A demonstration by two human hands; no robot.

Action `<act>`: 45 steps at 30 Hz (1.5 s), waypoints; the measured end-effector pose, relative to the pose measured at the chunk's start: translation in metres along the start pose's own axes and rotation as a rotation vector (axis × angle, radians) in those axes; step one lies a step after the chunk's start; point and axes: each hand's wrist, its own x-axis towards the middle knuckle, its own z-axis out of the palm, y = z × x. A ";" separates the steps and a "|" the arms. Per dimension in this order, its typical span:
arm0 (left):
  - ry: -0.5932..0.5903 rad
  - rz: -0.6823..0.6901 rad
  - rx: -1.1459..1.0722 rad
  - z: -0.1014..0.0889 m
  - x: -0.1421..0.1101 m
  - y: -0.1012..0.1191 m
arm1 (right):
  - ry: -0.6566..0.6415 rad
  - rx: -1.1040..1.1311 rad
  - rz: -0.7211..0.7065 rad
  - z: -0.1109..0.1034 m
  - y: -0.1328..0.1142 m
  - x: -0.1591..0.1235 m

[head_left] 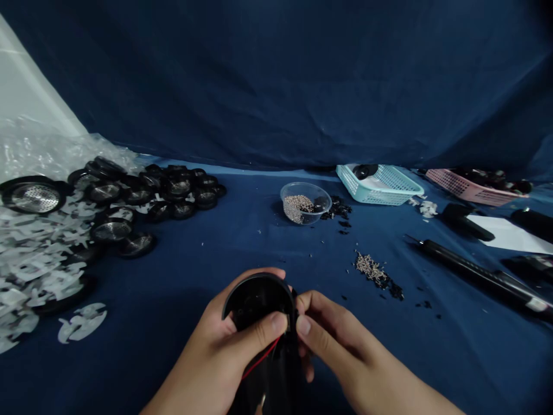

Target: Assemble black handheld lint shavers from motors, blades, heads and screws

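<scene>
Left hand cups casing; right hand pinches rim

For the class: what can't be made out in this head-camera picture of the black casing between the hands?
Head view:
Inside of the black casing: in dark shadow, partly behind the left hand.
Ends of the red wire: hidden by the left hand.
Bottom of the black casing: cut off by the lower edge.
Contents of the pink basket: too small and dark.
</scene>
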 end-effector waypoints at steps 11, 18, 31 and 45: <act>0.109 -0.009 -0.008 -0.002 -0.004 -0.003 | 0.015 0.039 0.008 0.005 -0.002 -0.005; 0.063 0.119 0.056 -0.005 -0.004 -0.005 | -0.041 -0.013 0.007 0.000 -0.004 -0.010; -0.055 0.097 0.060 -0.006 -0.004 -0.008 | -0.064 0.157 -0.018 -0.003 0.005 -0.001; 0.062 0.100 -0.038 -0.008 -0.006 -0.008 | 0.314 0.106 -0.151 0.015 0.001 -0.007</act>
